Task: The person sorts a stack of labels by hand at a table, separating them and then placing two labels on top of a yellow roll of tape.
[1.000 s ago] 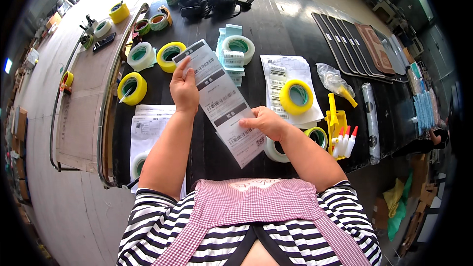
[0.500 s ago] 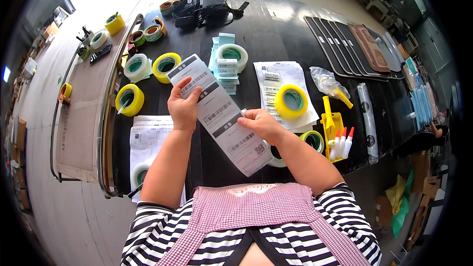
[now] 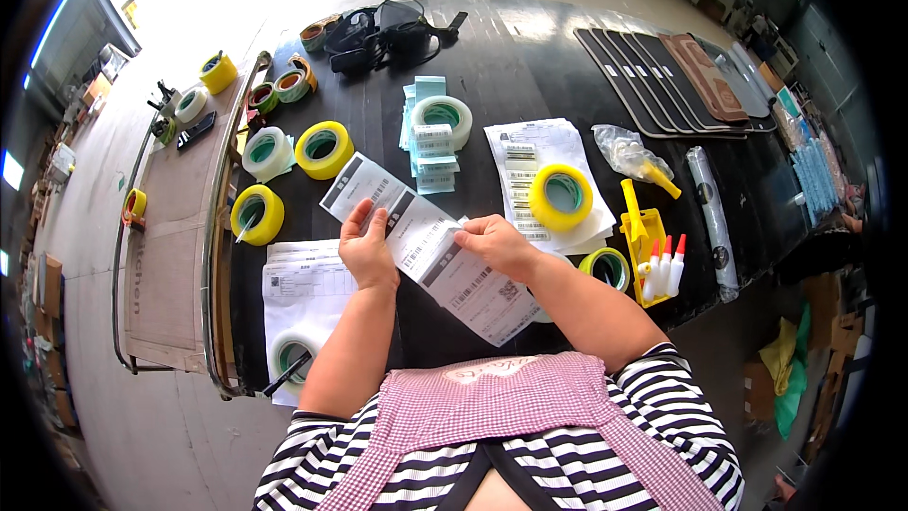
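One long white paper strip of printed, barcoded labels [image 3: 435, 248] slants above the black surface [image 3: 515, 66], to the left of the flat-lying yellow tape roll with a green core [image 3: 560, 220], its lower end nearer the person than that roll. The left hand [image 3: 371, 248] grips the strip near its upper end, thumb and fingers pinching the left edge. The right hand [image 3: 501, 246], just on the near-left side of the yellow tape roll, pinches the strip's opposite edge between thumb and fingers; some fingertips behind the paper cannot be seen.

Beneath the yellow tape roll lies a stack of white printed sheets [image 3: 544, 137] with a column of barcode stickers. Farther left and beyond the roll, a translucent tape roll with a green core [image 3: 461, 128] rests on pale blue label strips [image 3: 428, 87]. To the right of the yellow tape roll are a crumpled clear plastic bag [image 3: 617, 149] and, nearer the person, a yellow plastic tray [image 3: 653, 227] holding white bottles with red tips [image 3: 675, 274]. Well apart on the roll's left, near the person, another stack of white forms [image 3: 293, 295] carries a second translucent roll [image 3: 276, 354], crossed by a black pen [image 3: 284, 378].
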`<state>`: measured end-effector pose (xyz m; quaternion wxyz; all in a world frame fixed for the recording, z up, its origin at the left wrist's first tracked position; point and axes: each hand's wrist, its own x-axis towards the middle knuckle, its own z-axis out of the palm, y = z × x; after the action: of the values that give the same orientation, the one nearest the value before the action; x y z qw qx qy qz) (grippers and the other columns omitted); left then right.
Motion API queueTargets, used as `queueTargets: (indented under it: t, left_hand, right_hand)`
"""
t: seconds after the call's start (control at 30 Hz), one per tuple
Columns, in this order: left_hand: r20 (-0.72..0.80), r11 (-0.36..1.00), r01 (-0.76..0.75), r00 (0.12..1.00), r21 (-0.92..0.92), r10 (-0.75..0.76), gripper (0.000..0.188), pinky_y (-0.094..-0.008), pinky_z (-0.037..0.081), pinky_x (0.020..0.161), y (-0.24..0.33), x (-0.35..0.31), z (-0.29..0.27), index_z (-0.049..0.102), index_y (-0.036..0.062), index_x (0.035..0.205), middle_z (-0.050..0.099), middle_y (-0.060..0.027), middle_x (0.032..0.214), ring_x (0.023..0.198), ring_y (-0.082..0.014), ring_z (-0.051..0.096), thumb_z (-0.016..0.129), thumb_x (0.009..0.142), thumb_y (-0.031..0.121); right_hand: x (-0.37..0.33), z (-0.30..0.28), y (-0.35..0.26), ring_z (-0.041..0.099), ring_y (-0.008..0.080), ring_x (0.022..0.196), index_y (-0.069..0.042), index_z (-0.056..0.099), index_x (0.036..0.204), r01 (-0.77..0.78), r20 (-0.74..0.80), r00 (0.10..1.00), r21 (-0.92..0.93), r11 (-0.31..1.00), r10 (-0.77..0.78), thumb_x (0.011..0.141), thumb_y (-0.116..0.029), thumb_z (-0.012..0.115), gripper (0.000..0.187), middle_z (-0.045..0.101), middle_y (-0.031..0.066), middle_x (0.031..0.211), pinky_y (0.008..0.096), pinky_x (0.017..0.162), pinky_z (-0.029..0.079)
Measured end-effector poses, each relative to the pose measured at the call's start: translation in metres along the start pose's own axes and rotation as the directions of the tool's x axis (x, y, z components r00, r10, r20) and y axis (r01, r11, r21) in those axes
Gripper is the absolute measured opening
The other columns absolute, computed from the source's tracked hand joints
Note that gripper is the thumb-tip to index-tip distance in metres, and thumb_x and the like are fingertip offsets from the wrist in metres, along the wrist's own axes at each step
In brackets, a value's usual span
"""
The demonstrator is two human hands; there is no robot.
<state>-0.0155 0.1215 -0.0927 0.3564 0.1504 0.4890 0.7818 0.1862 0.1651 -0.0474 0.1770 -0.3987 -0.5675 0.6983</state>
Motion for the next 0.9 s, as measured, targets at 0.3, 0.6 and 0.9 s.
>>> queueTargets:
  t: [0.3, 0.6, 0.9]
  left_hand:
    - [0.077, 0.976, -0.134, 0.99, 0.17, 0.122, 0.028, -0.0255, 0.053, 0.083, -0.009, 0.011, -0.009, 0.062, -0.0013, 0.113, 0.065, -0.0096, 0.105, 0.09, -0.0155, 0.063, 0.069, 0.086, -0.001]
    - [0.017, 0.988, -0.118, 0.993, 0.103, 0.117, 0.029, -0.0257, 0.051, 0.085, -0.009, 0.012, -0.004, 0.062, -0.001, 0.113, 0.063, -0.0079, 0.108, 0.094, -0.0151, 0.062, 0.071, 0.085, 0.0]
    - [-0.026, 0.977, -0.107, 0.993, 0.185, 0.113, 0.028, -0.0267, 0.049, 0.088, -0.027, 0.016, -0.012, 0.065, -0.001, 0.11, 0.056, -0.0055, 0.113, 0.099, -0.0159, 0.058, 0.073, 0.083, 0.001]
  right_hand:
    - [0.004, -0.003, 0.01, 0.06, 0.0106, 0.08, 0.001, 0.07, 0.103, -0.071, 0.032, 0.997, 0.097, 0.993, 0.069, 0.098, -0.019, 0.056, 0.025, 0.068, 0.0057, 0.091, 0.0268, 0.073, 0.05]
    - [0.011, 0.004, 0.02, 0.059, 0.0104, 0.076, 0.002, 0.07, 0.098, 0.084, -0.086, 0.993, 0.086, 0.993, -0.077, 0.098, -0.019, 0.056, 0.025, 0.068, 0.0041, 0.086, 0.0278, 0.069, 0.049]
    - [0.013, 0.013, 0.026, 0.061, 0.0114, 0.076, 0.002, 0.069, 0.099, 0.069, -0.207, 0.976, 0.022, 0.997, -0.063, 0.097, -0.02, 0.058, 0.024, 0.069, 0.0064, 0.087, 0.0276, 0.07, 0.051]
